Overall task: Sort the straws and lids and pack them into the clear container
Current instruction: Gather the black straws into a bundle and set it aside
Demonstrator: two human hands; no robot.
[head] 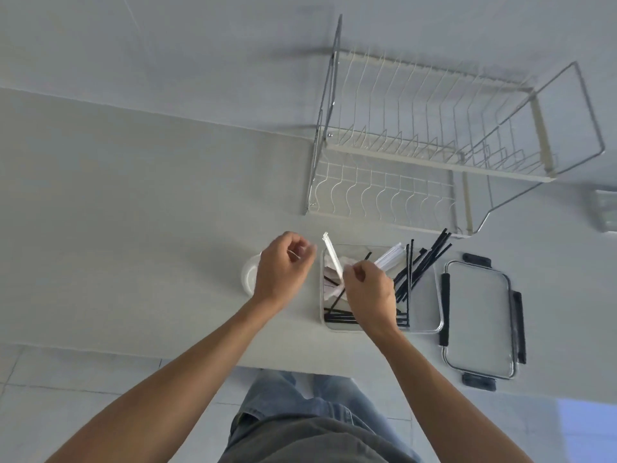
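Right hand (369, 290) pinches a paper-wrapped straw (333, 257) upright over the clear container (430, 324), where black straws (422, 267) lean out past the far rim. Left hand (283, 265) curls round something thin & white, can't tell what, above white lids (248, 274). Risk: a nudge tips the leaning straws onto the counter. Container lid (477, 317) crowds the right; open room lies left, w/ the counter edge close.
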